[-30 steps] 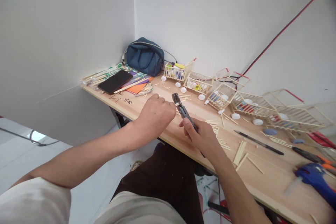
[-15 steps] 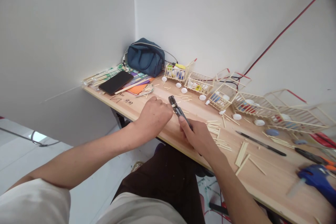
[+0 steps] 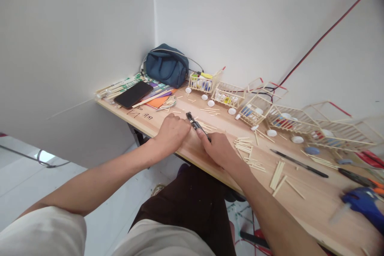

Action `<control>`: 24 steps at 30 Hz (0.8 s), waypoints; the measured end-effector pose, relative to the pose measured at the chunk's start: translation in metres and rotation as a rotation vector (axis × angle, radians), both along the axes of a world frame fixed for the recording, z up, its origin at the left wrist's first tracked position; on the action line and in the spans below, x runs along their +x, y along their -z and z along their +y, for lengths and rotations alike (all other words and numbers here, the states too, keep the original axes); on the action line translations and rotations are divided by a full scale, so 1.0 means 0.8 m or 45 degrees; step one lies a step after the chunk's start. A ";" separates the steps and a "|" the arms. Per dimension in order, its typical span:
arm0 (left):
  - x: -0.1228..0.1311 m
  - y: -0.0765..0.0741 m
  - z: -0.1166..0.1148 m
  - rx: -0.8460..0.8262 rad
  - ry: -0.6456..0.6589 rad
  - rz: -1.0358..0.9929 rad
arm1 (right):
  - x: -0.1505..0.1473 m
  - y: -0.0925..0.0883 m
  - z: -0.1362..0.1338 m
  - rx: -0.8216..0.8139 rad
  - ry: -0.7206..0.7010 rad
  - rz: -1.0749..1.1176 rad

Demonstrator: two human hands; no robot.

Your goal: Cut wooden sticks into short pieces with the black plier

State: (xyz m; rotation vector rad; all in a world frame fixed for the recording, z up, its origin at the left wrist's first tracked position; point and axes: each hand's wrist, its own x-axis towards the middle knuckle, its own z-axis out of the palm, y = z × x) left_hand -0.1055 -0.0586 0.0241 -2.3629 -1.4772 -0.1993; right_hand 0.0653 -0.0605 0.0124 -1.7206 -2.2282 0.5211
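Observation:
My right hand [image 3: 220, 148] is wrapped round a dark metal hand tool [image 3: 198, 125], whose head points up and left. Beside that head, my left hand [image 3: 174, 133] is closed with its knuckles up; what it holds, if anything, is hidden. Thin wooden sticks [image 3: 209, 126] lie on the table just behind the tool. More short sticks [image 3: 244, 146] are spread to the right of my right hand.
Several small stick carts [image 3: 229, 95] with white wheels line the wall. A blue bag [image 3: 166, 66] and black phone [image 3: 133, 94] are at the back left. On the right lie a black pen [image 3: 300, 163] and a blue glue gun [image 3: 364, 206].
My right hand and the tool have moved left, closer to my left hand. My left hand has shifted slightly left.

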 end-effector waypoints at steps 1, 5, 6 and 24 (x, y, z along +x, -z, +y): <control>0.000 0.001 0.001 -0.015 -0.009 -0.005 | -0.001 0.002 0.002 0.005 0.003 -0.033; -0.002 0.005 0.001 -0.039 -0.034 -0.029 | -0.003 0.004 0.007 0.043 -0.002 -0.129; -0.003 0.005 0.001 -0.036 -0.037 -0.035 | -0.004 0.004 0.007 0.055 -0.003 -0.142; -0.008 0.005 -0.004 0.013 -0.109 -0.036 | -0.007 0.007 0.004 0.158 -0.013 -0.198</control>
